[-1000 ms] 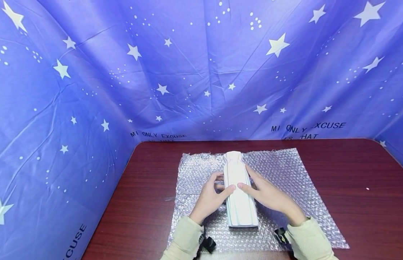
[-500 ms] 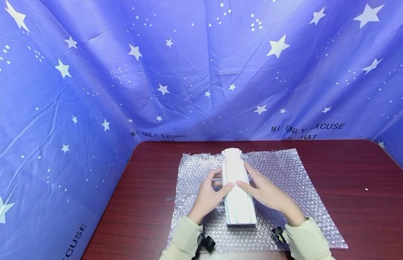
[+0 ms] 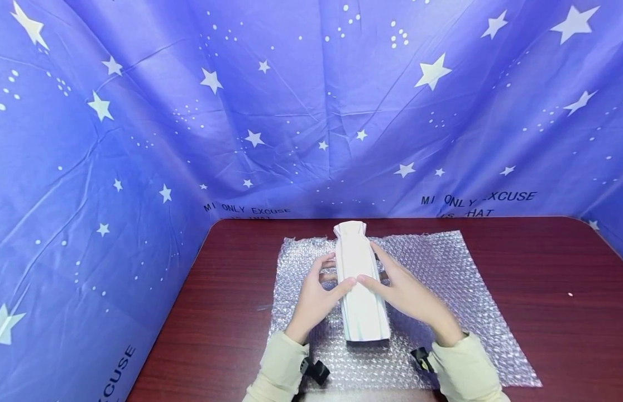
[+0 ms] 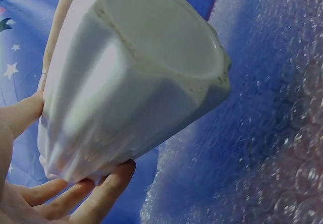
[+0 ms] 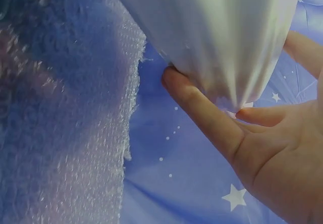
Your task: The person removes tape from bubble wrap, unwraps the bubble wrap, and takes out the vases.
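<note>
A white fluted vase [image 3: 359, 285], narrowed at the neck, lies lengthwise between my two hands with its mouth end away from me. My left hand [image 3: 314, 296] holds its left side, thumb on top and fingers along the flank. On the opposite side my right hand [image 3: 412, 293] grips it the same way, and the two thumb tips nearly meet. The left wrist view shows the vase's recessed oval base [image 4: 166, 30]. Beneath it spreads a sheet of bubble wrap [image 3: 442, 268], and the right wrist view shows fingers around the fluted body [image 5: 222, 27].
The bubble wrap covers the middle of a dark red wooden table [image 3: 552, 329]. A blue curtain with white stars [image 3: 311, 111] hangs behind and along the left. A small white speck [image 3: 570, 294] lies on the right of the table.
Both hands have carried the vase slightly left and farther away from me. Their hold on it looks the same, and the bubble wrap stays in place.
</note>
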Available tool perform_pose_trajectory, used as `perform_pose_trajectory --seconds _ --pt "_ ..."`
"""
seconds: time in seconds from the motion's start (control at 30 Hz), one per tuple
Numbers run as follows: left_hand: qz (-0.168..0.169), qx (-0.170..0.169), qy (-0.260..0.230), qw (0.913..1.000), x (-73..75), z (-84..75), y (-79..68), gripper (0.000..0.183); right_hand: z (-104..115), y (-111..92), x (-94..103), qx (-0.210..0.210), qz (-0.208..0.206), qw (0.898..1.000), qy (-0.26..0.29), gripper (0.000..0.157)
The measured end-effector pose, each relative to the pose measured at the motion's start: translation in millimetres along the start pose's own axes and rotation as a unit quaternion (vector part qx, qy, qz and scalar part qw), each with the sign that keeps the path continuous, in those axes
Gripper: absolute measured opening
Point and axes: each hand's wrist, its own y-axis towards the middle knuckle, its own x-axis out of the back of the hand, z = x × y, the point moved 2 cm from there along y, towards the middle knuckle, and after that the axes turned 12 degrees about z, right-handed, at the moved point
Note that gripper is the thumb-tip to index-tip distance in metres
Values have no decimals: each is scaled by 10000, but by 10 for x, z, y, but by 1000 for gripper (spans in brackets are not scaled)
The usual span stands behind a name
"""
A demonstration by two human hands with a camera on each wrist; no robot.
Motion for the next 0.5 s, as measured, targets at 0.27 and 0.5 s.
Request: perform_pose_trajectory --seconds 0.27,0.5 --pt "-220 40 -57 9997 102 -62 -9 69 83 95 -18 148 -78 9998 106 86" --pt "-450 131 -167 9988 209 -52 -6 68 133 209 -47 236 -106 9995 192 87"
